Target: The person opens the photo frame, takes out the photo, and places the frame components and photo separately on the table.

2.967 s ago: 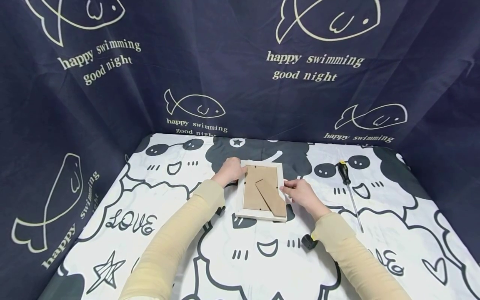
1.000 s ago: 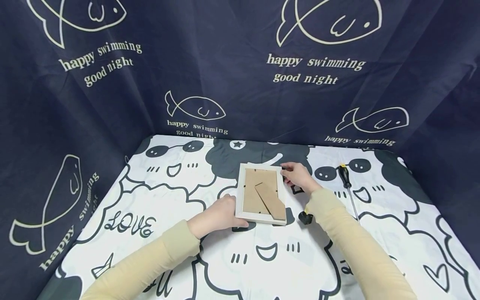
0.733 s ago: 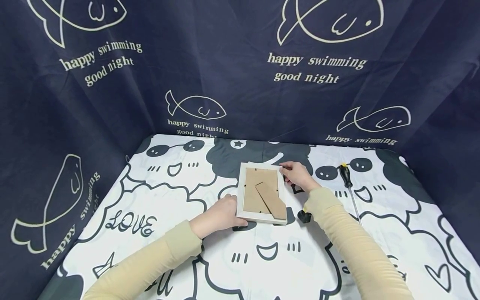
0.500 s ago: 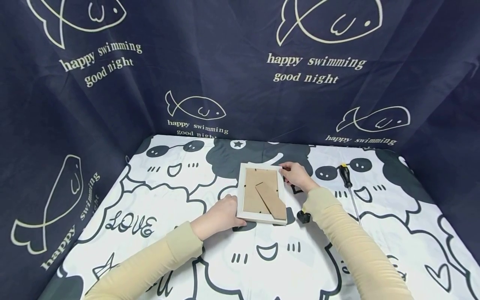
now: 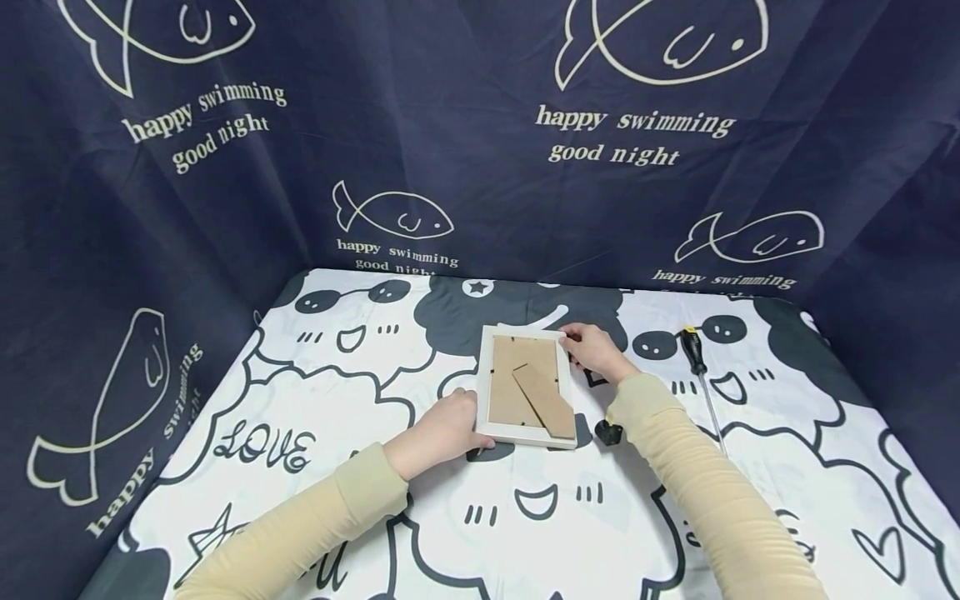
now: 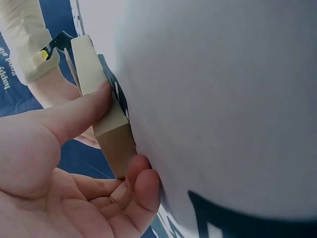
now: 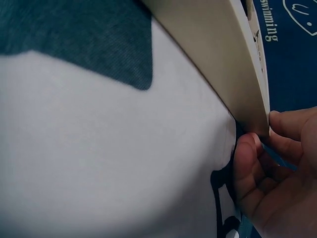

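Observation:
A white-edged picture frame (image 5: 483,396) lies face down, its brown backing board (image 5: 517,350) and slanted stand (image 5: 551,410) turned up. At its lower left corner, my left hand (image 5: 438,427) grips it. In the left wrist view the thumb presses along the side of the frame (image 6: 115,141) while curled fingers sit against the adjoining side. My right hand (image 5: 596,350) holds the upper right corner. Seen from the right wrist, thumb and fingers of that hand (image 7: 282,173) pinch the corner of the frame (image 7: 228,64) close over the cloth. The picture side is hidden.
To the right lies a screwdriver (image 5: 693,354) with a black and yellow handle, its shaft pointing toward the near side. A black-and-white cartoon cloth (image 5: 540,542) covers the table. Dark blue fish-print curtains (image 5: 495,150) enclose the back and sides.
Since three seconds ago, my left hand has gone from the upper left edge down to the lower left corner. My right hand has shifted from the right edge up to the upper right corner.

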### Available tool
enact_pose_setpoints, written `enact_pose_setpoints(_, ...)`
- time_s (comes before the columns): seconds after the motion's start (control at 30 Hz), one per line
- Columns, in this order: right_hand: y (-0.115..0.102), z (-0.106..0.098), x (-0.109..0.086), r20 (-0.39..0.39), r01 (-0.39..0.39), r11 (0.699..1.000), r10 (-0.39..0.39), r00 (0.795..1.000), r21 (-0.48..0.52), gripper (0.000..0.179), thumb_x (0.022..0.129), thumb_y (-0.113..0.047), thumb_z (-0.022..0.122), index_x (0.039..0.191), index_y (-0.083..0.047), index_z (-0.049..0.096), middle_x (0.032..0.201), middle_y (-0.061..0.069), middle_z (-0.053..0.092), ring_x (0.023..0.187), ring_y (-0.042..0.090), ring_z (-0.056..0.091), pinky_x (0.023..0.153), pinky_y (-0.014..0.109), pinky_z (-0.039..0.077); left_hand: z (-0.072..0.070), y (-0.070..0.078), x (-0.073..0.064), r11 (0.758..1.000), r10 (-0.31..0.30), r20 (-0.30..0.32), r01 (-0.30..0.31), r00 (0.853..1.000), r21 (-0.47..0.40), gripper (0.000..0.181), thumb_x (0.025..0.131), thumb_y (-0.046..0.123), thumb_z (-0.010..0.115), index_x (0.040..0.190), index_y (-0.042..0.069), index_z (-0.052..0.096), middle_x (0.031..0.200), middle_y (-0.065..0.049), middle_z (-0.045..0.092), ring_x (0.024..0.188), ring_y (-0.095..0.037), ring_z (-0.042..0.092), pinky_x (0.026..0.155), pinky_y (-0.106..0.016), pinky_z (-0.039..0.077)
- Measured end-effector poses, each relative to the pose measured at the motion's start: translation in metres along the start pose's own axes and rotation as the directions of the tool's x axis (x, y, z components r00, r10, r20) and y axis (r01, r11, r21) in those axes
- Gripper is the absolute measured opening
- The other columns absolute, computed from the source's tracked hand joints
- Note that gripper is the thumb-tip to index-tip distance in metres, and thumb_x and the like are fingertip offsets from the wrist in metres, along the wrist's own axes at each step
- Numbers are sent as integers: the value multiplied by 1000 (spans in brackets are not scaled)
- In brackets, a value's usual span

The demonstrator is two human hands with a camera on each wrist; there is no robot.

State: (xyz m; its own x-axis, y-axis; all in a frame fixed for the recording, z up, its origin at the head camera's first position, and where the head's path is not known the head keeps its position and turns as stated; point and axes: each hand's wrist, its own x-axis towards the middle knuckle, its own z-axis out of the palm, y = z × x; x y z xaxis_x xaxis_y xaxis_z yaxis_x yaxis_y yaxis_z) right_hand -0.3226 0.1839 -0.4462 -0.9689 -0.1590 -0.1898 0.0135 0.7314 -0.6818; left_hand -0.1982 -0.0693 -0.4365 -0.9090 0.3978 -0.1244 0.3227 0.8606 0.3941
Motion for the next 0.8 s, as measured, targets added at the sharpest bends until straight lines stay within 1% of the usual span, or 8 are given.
enact_pose_setpoints(0.13,0,0,0,-9,11,1000,-11,1000,-9,34,98,-17,49,127,2,53,77,10,57,56,14,55,51,25,47,0,-1,1,1000,0,1,0,1000,-19,60,74,37,80,107,-9,60,79,-7,56,59,-13,49,51,-23,43)
enact_pose_setpoints(0.3,-1,0,1,-19,18,1000,-17,1000,25,34,97,-14,49,125,6,53,91,18,62,60,13,62,55,26,54,0,-1,2,1000,3,5,-3,1000,-16,61,74,37,80,109,-9,59,80,-8,57,59,-12,50,51,-22,44)
enact_pose_setpoints(0.43,-1,0,1,-39,31,999,-29,999,37,34,96,-12,49,123,8,53,97,24,63,61,14,66,56,27,56,-1,-2,2,999,12,8,-12,1000,-33,60,74,35,80,108,-10,59,81,-9,57,61,-13,50,53,-22,45)
enact_pose_setpoints(0.57,-1,-1,0,-45,30,999,-28,999,36,33,96,-12,51,122,8,54,96,23,64,60,14,67,56,27,56,-3,-4,3,998,20,20,-18,1000,-67,59,74,32,80,111,-9,58,86,-11,59,65,-14,51,57,-24,46)
enact_pose_setpoints(0.8,-2,-4,-4,-31,10,997,-8,999,77,32,95,-10,51,119,11,55,84,18,63,58,14,66,56,28,56,-6,-13,7,993,37,30,-33,999,-115,59,74,27,80,118,-5,57,95,-12,62,75,-15,54,66,-28,50)
